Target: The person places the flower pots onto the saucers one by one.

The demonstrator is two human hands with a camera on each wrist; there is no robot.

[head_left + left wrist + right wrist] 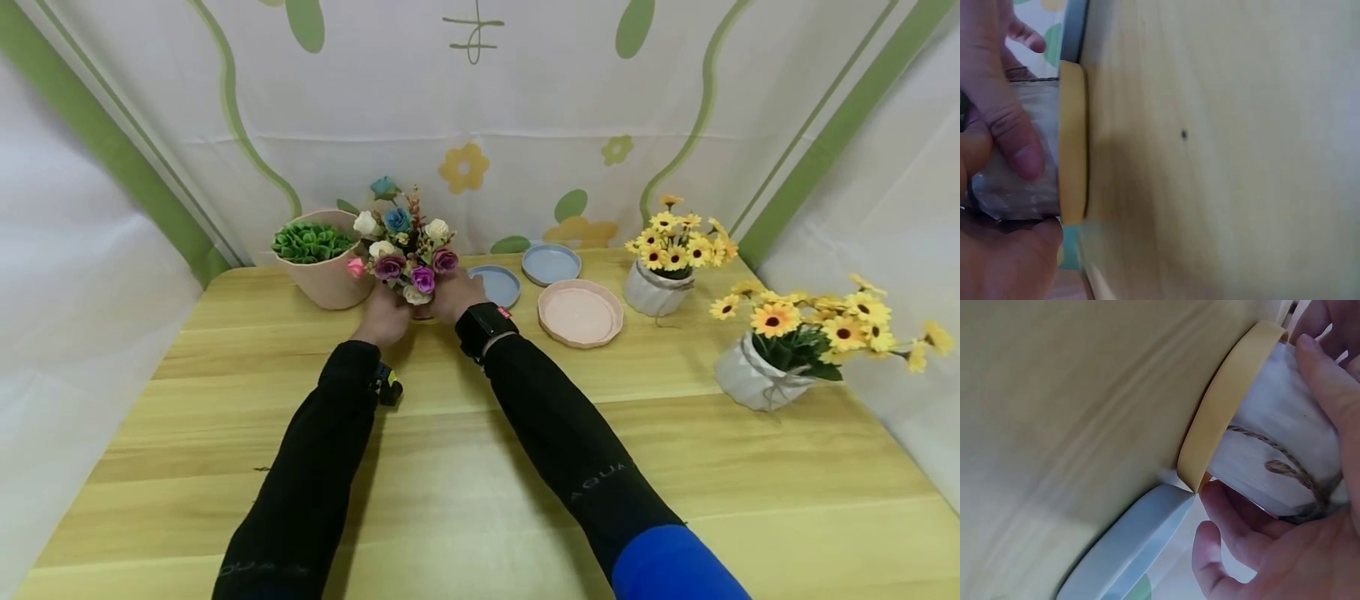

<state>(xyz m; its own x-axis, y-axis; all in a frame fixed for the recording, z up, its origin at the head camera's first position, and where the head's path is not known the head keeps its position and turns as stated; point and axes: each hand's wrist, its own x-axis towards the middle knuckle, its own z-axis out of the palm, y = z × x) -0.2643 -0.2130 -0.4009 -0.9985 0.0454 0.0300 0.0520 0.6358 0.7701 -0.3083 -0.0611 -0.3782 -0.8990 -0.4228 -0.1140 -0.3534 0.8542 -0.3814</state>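
A bouquet of artificial roses [398,222] in blue, white, purple and pink rises from a white pot [1267,403] tied with brown twine. Under the pot is a yellow saucer [1232,400] on the wooden table. From the left side, my left hand [384,317] grips the pot. On the other side my right hand [460,297] holds it, thumb along the near face and fingers curled round the far side. In the head view, blooms and hands hide most of the pot. Close beside the yellow saucer lies a blue saucer [1132,540].
A pink pot [330,282] with a green succulent [311,242] stands left of the roses. Rightward are another blue saucer [552,264], a pink saucer [581,313] and two white pots [656,290] of yellow daisies. A printed cloth [360,100] hangs behind the table [442,500].
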